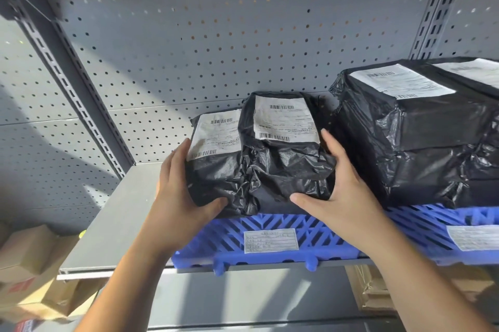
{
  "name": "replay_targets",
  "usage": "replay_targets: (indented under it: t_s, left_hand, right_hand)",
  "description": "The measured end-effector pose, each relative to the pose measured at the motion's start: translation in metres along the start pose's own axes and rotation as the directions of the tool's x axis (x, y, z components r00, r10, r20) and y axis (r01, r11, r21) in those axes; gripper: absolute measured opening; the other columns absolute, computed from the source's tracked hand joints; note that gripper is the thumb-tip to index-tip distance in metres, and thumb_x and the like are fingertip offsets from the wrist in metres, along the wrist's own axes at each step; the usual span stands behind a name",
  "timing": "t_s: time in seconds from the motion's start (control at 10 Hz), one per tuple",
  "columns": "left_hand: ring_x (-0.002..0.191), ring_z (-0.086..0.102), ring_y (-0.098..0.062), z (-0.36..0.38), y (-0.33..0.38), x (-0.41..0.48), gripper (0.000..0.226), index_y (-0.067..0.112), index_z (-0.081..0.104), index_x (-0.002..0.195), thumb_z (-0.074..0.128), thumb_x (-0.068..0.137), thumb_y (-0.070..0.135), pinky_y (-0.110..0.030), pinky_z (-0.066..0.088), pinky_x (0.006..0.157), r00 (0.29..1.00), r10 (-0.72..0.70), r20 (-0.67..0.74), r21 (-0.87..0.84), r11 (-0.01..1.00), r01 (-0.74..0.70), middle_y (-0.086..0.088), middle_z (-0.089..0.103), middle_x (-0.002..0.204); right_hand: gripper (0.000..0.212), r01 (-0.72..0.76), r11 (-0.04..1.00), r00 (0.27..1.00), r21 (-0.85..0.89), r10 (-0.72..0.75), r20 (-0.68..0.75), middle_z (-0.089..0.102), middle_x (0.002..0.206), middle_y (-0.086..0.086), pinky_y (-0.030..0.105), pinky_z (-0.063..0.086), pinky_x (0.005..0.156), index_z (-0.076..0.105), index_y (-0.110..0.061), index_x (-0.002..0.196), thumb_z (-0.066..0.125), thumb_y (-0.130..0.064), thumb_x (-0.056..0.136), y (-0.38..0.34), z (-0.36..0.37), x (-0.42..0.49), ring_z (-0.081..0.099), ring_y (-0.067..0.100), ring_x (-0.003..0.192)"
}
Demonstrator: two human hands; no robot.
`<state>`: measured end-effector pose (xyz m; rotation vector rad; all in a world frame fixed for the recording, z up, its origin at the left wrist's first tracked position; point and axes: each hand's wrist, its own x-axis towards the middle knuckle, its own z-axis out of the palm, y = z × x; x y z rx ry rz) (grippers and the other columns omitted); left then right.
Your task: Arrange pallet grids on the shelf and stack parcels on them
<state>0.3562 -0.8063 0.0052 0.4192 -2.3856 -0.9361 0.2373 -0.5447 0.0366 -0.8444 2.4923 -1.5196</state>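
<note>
Left parcel (216,159) and right parcel (286,164), gripped by the left hand (183,196) and right hand (340,191) respectively, were held at the grid's (318,234) left end. They were best slid squarely back from its front edge, beside the big parcels (415,137).

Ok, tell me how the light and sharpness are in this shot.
Head view: hard sunlight throws slanted shadow bands across the pegboard at left; sheen glints on the wrinkled black wrap of the small parcels; the wide-angle lens bows the shelf upright; the label on the blue pallet grid is too soft to read.
</note>
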Motion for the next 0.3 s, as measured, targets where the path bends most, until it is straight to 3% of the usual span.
replay_targets:
  t_s: [0.1, 0.2, 0.3]
  left_hand:
    - [0.147, 0.027, -0.017, 0.002, 0.021, -0.013, 0.103, 0.034, 0.025, 0.156, 0.067, 0.067, 0.061, -0.048, 0.022, 0.121, 0.99, 0.066, -0.121, 0.239, 0.97, -0.036, 0.004, 0.025, 0.159]
    - [0.144, 0.033, -0.016, 0.01, 0.041, -0.029, 0.081, 0.03, 0.039, 0.15, 0.058, 0.076, 0.056, -0.044, 0.021, 0.118, 0.982, 0.1, -0.162, 0.282, 0.958, -0.051, 0.007, 0.036, 0.153]
    - [0.143, 0.033, -0.014, 0.019, 0.061, -0.04, 0.067, 0.03, 0.046, 0.144, 0.061, 0.08, 0.044, -0.04, 0.024, 0.114, 0.971, 0.138, -0.194, 0.291, 0.954, -0.077, 0.011, 0.039, 0.149]
  right_hand:
    - [0.101, 0.042, 0.999, 0.998, -0.031, -0.043, -0.053, 0.02, 0.148, -0.037, 0.02, 0.022, 0.103, 0.009, -0.063, 0.148, 0.08, -0.04, 0.081, 0.005, -0.002, -0.009, 0.019, -0.029, 0.121]
    - [0.091, 0.092, 0.995, 0.991, -0.041, -0.096, -0.096, 0.021, 0.146, -0.037, 0.007, 0.017, 0.097, 0.014, -0.053, 0.153, 0.074, -0.04, 0.085, 0.008, -0.006, -0.018, 0.015, -0.034, 0.121]
    - [0.083, 0.111, 0.993, 0.99, -0.042, -0.114, -0.088, 0.023, 0.145, -0.036, 0.003, 0.017, 0.097, 0.018, -0.048, 0.154, 0.069, -0.039, 0.089, 0.004, -0.012, -0.022, 0.021, -0.023, 0.13]
